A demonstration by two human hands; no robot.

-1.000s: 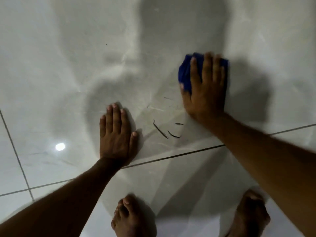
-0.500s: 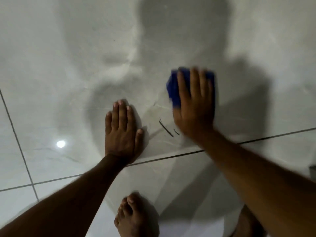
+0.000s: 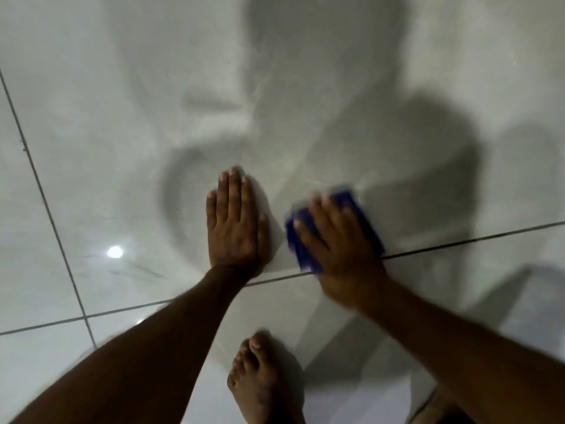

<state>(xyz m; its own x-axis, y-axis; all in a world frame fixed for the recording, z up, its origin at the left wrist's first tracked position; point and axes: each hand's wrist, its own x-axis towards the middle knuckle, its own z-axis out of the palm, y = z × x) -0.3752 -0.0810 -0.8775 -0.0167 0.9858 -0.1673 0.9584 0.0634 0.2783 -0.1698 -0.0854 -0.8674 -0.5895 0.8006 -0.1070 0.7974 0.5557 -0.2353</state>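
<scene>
The cloth [image 3: 301, 246] is deep blue and plain (it is blurred, so no weave can be told). The floor [image 3: 91, 148] is glossy, pale grey-white tile with faint cloudy marbling and a few thin darker veins. Dark grey grout lines [image 3: 458, 240] cross it. One round white spot [image 3: 114, 251] of glare shines on it, and soft grey shadows lie across the tiles.
</scene>
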